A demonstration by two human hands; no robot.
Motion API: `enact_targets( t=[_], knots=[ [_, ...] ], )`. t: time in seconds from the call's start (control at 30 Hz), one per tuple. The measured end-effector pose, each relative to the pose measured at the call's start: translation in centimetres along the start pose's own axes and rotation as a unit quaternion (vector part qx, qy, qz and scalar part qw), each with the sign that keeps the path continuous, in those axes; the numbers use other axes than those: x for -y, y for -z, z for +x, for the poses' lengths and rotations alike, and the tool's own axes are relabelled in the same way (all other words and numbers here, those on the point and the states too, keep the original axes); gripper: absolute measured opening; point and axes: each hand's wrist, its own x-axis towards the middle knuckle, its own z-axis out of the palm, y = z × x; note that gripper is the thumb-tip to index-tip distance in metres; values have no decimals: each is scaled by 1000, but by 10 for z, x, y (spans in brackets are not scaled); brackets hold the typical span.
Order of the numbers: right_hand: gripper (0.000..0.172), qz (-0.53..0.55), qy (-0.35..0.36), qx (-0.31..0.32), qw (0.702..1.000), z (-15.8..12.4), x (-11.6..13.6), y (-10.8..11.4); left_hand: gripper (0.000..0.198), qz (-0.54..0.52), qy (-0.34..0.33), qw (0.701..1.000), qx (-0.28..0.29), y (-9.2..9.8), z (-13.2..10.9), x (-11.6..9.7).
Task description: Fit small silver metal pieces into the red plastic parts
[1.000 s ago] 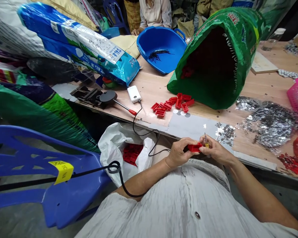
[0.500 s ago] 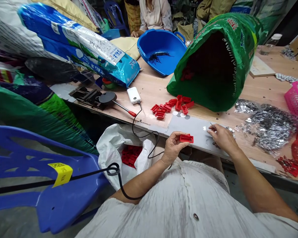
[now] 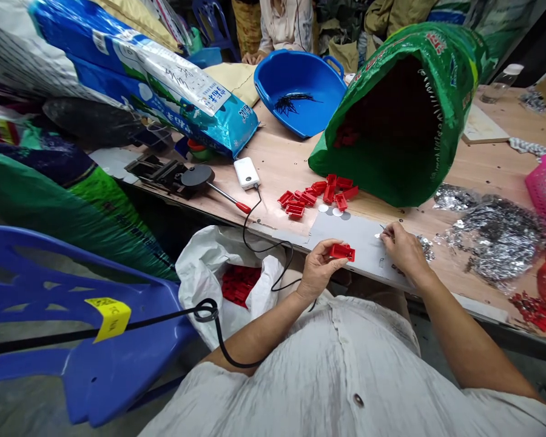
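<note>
My left hand [image 3: 321, 267] pinches a small red plastic box [image 3: 342, 252], its open side facing up, just off the table's front edge. Over the grey board [image 3: 341, 233], my right hand [image 3: 401, 246] has thumb and fingers closed on a thin dark tool [image 3: 383, 228]; its exact kind is too small to make out. Small shiny metal pieces [image 3: 377, 235] lie near its tip. More metal pieces [image 3: 424, 247] are beside my right hand, partly covered by it. Several loose red plastic boxes [image 3: 295, 210] are heaped behind the board.
A green sack [image 3: 382, 176] lies open toward me, red boxes inside. A blue basin [image 3: 309, 115] holds thin black strips. Bags of metal pieces [image 3: 500, 237] lie at right. A hand press [image 3: 195, 177] and white power bank [image 3: 246, 174] stand left. Another person [image 3: 284, 27] sits opposite.
My right hand has shifted slightly left and up over the board, with the thin tool still in its fingers. My left hand keeps the red box in nearly the same place.
</note>
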Motion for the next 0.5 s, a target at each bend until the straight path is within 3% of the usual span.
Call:
enact_targets(
  t=[0.1, 0.23, 0.3, 0.4, 0.5],
  knots=[
    [15, 148, 27, 26, 988, -7, 0, 4, 47, 9, -6, 1000, 7, 1, 4, 4],
    [26, 330, 66, 146, 930, -24, 15, 9, 51, 49, -14, 998, 37, -1, 5, 6],
    [30, 377, 66, 175, 907, -33, 26, 9, 51, 75, -21, 995, 55, -3, 3, 5],
    [29, 398, 70, 156, 901, -44, 38, 5, 48, 122, -57, 988, 69, -8, 0, 3],
    [25, 364, 70, 108, 922, -50, 42, -1, 43, 183, -110, 974, 71, -12, -4, -1]
  ],
)
